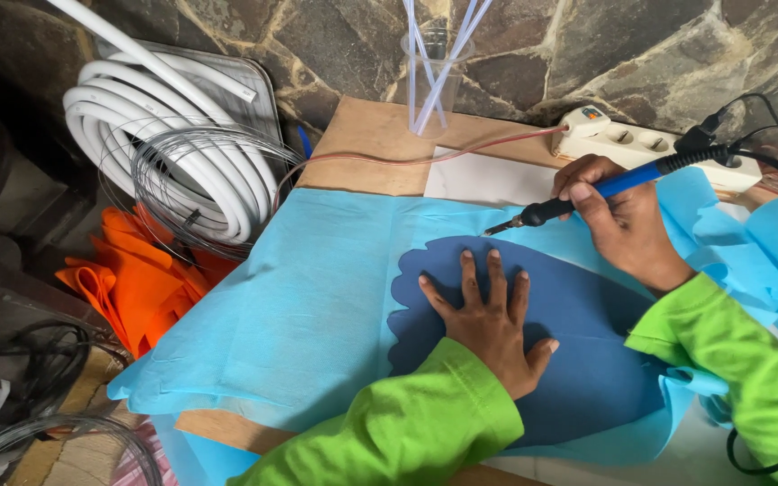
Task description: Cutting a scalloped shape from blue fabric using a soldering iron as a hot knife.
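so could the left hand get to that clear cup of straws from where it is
Probably not without lifting off. The left hand lies flat on the dark blue template, and the cup of straws stands at the far edge; the path over the light blue fabric looks free.

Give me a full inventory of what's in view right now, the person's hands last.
Dark blue scalloped template: one, on the light blue fabric.
Light blue fabric sheet: one, spread over the wooden board.
Blue-handled soldering iron: one, tip at the template's edge.
White power strip: one, by the stone wall.
Clear plastic cup: one, holding straws.
White hose coil: one, left.
Wire coil: one, grey, on the hose.
Orange fabric: one pile, left.
Left hand: flat on the template.
Right hand: gripping the iron.
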